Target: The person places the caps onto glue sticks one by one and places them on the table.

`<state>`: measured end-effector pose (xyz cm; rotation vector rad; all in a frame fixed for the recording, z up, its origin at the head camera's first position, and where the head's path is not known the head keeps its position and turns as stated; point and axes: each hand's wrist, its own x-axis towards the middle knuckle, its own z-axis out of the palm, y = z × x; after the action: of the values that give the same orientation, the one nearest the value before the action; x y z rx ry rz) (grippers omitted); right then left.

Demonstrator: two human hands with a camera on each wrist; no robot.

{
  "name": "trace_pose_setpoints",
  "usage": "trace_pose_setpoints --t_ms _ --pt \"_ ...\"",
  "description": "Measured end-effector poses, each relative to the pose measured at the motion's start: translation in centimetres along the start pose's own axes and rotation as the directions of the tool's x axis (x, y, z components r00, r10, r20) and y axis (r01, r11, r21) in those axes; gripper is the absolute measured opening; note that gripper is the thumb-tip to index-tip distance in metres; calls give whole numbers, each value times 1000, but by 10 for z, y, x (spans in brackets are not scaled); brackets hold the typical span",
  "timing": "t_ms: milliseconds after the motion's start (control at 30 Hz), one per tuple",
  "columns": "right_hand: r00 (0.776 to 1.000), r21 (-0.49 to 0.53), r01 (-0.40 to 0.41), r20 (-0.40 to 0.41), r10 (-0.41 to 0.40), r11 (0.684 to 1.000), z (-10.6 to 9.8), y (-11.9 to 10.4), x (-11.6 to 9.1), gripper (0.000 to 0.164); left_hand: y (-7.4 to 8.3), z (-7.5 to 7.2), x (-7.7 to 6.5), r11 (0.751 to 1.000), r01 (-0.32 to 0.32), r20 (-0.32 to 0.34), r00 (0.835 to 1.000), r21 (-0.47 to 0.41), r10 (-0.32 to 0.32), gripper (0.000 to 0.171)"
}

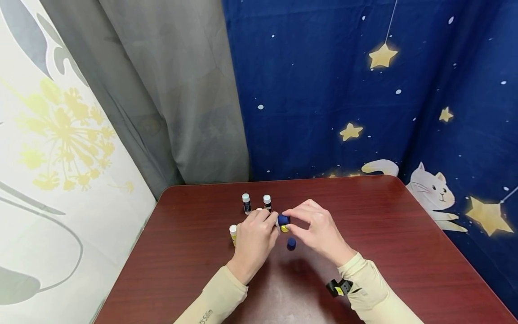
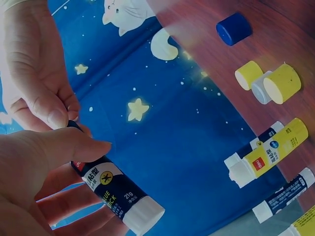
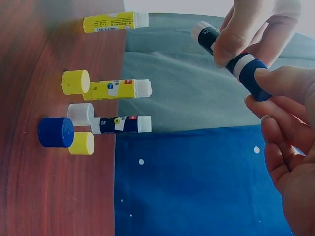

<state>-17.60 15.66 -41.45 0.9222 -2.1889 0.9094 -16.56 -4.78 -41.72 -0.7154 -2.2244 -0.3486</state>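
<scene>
My left hand grips the dark navy body of a glue stick, thumb across its label. The stick is tilted, with its white end pointing away from the other hand. At the opposite end, my right hand pinches a blue cap between thumb and fingers. A white band shows between this cap and the navy body in the right wrist view. Both hands are raised over the table, close together. On the tabletop below them stands a second, loose blue cap.
Several uncapped glue sticks stand on the reddish-brown table, among them a yellow one and a navy one. Near the loose blue cap are two yellow caps and a translucent one. Curtains hang behind the table.
</scene>
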Motion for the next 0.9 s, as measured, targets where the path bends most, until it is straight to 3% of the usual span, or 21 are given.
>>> trace_pose_setpoints --t_ms 367,667,900 --pt "999 12 -21 28 21 1000 -2 -1 0 30 0 1 1 1000 -24 -58 998 -13 24 13" --pt "1000 21 2 17 -3 1000 -4 3 0 30 2 1 1 1000 -22 -40 999 -19 21 19" --pt "997 32 -51 51 50 998 -6 9 -6 34 0 4 -8 999 11 -15 1000 -53 -12 31"
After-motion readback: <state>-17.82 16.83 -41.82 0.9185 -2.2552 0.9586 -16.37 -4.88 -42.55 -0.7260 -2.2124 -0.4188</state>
